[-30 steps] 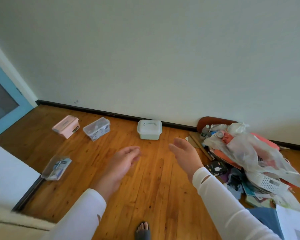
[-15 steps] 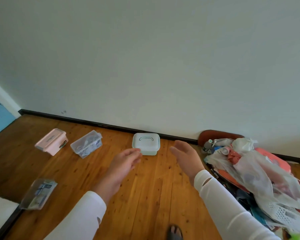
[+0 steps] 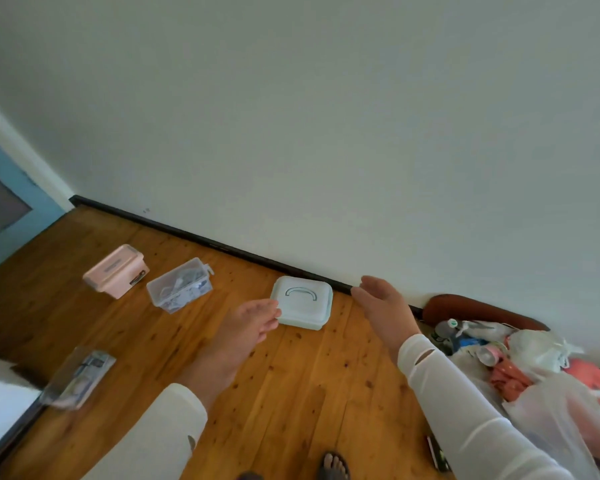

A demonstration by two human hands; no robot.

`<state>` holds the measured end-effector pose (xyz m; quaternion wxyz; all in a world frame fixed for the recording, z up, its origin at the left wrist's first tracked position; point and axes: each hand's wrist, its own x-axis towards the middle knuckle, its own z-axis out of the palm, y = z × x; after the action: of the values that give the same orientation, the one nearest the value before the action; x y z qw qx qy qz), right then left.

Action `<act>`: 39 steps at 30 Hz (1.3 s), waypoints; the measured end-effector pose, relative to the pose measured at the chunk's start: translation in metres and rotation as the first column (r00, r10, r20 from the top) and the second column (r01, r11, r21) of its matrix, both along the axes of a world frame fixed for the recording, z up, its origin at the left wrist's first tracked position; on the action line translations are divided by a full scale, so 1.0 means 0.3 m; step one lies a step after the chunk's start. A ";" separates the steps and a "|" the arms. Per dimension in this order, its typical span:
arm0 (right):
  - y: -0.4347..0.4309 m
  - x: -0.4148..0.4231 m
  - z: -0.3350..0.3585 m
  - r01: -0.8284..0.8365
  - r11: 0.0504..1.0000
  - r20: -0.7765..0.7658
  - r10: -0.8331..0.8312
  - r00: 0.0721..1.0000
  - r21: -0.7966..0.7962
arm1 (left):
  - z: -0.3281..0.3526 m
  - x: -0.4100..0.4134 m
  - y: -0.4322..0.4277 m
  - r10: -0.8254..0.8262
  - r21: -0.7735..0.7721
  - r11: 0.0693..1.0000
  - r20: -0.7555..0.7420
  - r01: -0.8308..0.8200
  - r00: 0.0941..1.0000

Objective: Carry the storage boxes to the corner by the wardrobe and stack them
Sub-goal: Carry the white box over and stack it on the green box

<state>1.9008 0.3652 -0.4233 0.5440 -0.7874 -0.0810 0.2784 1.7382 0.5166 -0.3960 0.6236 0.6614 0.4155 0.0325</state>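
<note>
On the floor [image 3: 291, 393] the mint box [image 3: 303, 301] lies between left hand [image 3: 243, 337] and right hand [image 3: 385, 313], fingers [image 3: 267, 315] outstretched

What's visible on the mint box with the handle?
The mint box is a pale green, squarish container of what looks like plastic, with rounded corners. Its lid is on, with a handle folded flat on top. It sits flat on the wood floor, close to the dark skirting. The open left hand reaches its left edge, contact unclear; the open right hand hovers to its right, apart.
</note>
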 end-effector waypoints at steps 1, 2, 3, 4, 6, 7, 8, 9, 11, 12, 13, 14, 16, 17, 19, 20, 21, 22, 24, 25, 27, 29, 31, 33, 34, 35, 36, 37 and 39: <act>0.016 0.026 -0.006 -0.009 1.000 -0.010 0.009 1.000 0.008 | -0.002 0.021 0.007 0.009 -0.001 1.000 -0.013 -0.009 1.000; 0.029 0.045 -0.012 -0.020 1.000 -0.015 0.020 1.000 0.006 | -0.003 0.036 0.014 0.022 0.002 1.000 -0.027 -0.022 0.999; 0.050 0.079 -0.024 -0.028 1.000 -0.026 0.028 0.999 0.003 | -0.013 0.066 0.032 0.034 0.003 0.999 -0.039 -0.034 0.999; 0.064 0.101 -0.031 -0.032 0.999 -0.032 0.032 0.999 -0.003 | -0.018 0.082 0.048 0.038 0.004 0.999 -0.053 -0.038 0.998; 0.104 0.157 -0.047 -0.026 1.000 -0.042 0.025 0.999 -0.008 | -0.034 0.128 0.093 0.047 -0.001 0.999 -0.071 -0.047 0.996; 0.125 0.185 -0.055 -0.021 1.000 -0.044 0.021 0.999 -0.012 | -0.049 0.150 0.120 0.059 -0.018 0.998 -0.075 -0.060 0.995; 0.148 0.211 -0.067 -0.020 1.000 -0.043 0.019 0.999 -0.020 | -0.067 0.171 0.150 0.073 -0.035 0.996 -0.079 -0.076 0.994; 0.168 0.232 -0.078 -0.022 0.999 -0.043 0.021 0.999 -0.029 | -0.085 0.191 0.176 0.079 -0.044 0.996 -0.086 -0.083 0.993; 0.221 0.273 -0.104 -0.019 0.998 -0.043 0.016 0.999 -0.062 | -0.130 0.233 0.240 0.070 -0.057 0.995 -0.098 -0.076 0.993; 0.238 0.285 -0.112 -0.015 0.997 -0.043 0.012 0.999 -0.073 | -0.142 0.249 0.262 0.066 -0.059 0.996 -0.095 -0.071 0.993; 0.268 0.305 -0.120 -0.010 0.997 -0.045 0.006 0.999 -0.082 | -0.156 0.272 0.295 0.060 -0.062 0.996 -0.092 -0.066 0.994; 0.305 0.328 -0.129 -0.006 0.996 -0.047 0.001 0.999 -0.094 | -0.170 0.298 0.334 0.050 -0.065 0.996 -0.088 -0.056 0.995; 0.382 0.375 -0.140 0.017 0.995 -0.052 -0.022 0.998 -0.099 | -0.189 0.354 0.418 0.032 -0.067 0.997 -0.080 -0.038 0.996; 0.433 0.399 -0.154 0.035 0.995 -0.061 -0.041 0.997 -0.097 | -0.202 0.387 0.476 0.023 -0.074 0.997 -0.072 -0.028 0.997; 0.516 0.428 -0.169 0.058 0.993 -0.074 -0.066 0.995 -0.100 | -0.218 0.439 0.571 0.029 -0.093 0.995 -0.068 -0.035 0.997; 0.564 0.441 -0.184 0.069 0.992 -0.092 -0.078 0.993 -0.104 | -0.228 0.463 0.623 0.024 -0.108 0.994 -0.073 -0.032 0.997; 0.589 0.449 -0.185 0.072 0.991 -0.093 -0.083 0.992 -0.115 | -0.230 0.476 0.645 0.024 -0.118 0.992 -0.073 -0.033 0.997; 0.659 0.479 -0.213 0.102 0.987 -0.106 -0.116 0.988 -0.126 | -0.253 0.514 0.720 -0.008 -0.135 0.991 -0.080 -0.003 0.997; 0.687 0.492 -0.214 0.116 0.985 -0.107 -0.130 0.986 -0.127 | -0.261 0.538 0.754 -0.024 -0.139 0.990 -0.083 0.012 0.996; 0.734 0.520 -0.232 0.135 0.982 -0.114 -0.150 0.982 -0.135 | -0.279 0.576 0.812 -0.055 -0.134 0.990 -0.090 0.042 0.994; 0.790 0.560 -0.275 0.158 0.974 -0.111 -0.177 0.978 -0.165 | -0.324 0.636 0.890 -0.084 -0.128 0.989 -0.101 0.070 0.991; 0.822 0.582 -0.310 0.156 0.967 -0.119 -0.182 0.976 -0.199 | -0.366 0.686 0.940 -0.066 -0.147 0.988 -0.121 0.048 0.990; 0.831 0.600 -0.341 0.161 0.963 -0.127 -0.192 0.973 -0.217 | -0.399 0.715 0.956 -0.070 -0.165 0.985 -0.124 0.049 0.990; 0.842 0.623 -0.378 0.164 0.956 -0.134 -0.201 0.970 -0.245 | -0.443 0.744 0.967 -0.081 -0.170 0.984 -0.136 0.057 0.987; 0.843 0.630 -0.396 0.161 0.954 -0.132 -0.199 0.971 -0.253 | -0.462 0.755 0.969 -0.082 -0.169 0.984 -0.138 0.058 0.987; 0.844 0.640 -0.417 0.154 0.953 -0.134 -0.194 0.972 -0.261 | -0.485 0.767 0.973 -0.076 -0.168 0.984 -0.141 0.052 0.987; 0.844 0.649 -0.441 0.137 0.953 -0.138 -0.179 0.974 -0.270 | -0.510 0.775 0.973 -0.071 -0.167 0.985 -0.146 0.046 0.987; 0.845 0.658 -0.463 0.124 0.951 -0.140 -0.169 0.976 -0.283 | -0.537 0.780 0.973 -0.062 -0.161 0.986 -0.153 0.037 0.986; 0.845 0.678 -0.520 0.102 0.948 -0.152 -0.153 0.977 -0.301 | -0.594 0.786 0.970 -0.044 -0.167 0.986 -0.169 0.015 0.985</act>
<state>2.1041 0.6186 -0.5793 0.4439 -0.8353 0.0596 0.3189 1.9740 0.8075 -0.5741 0.6385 0.6139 0.4591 -0.0684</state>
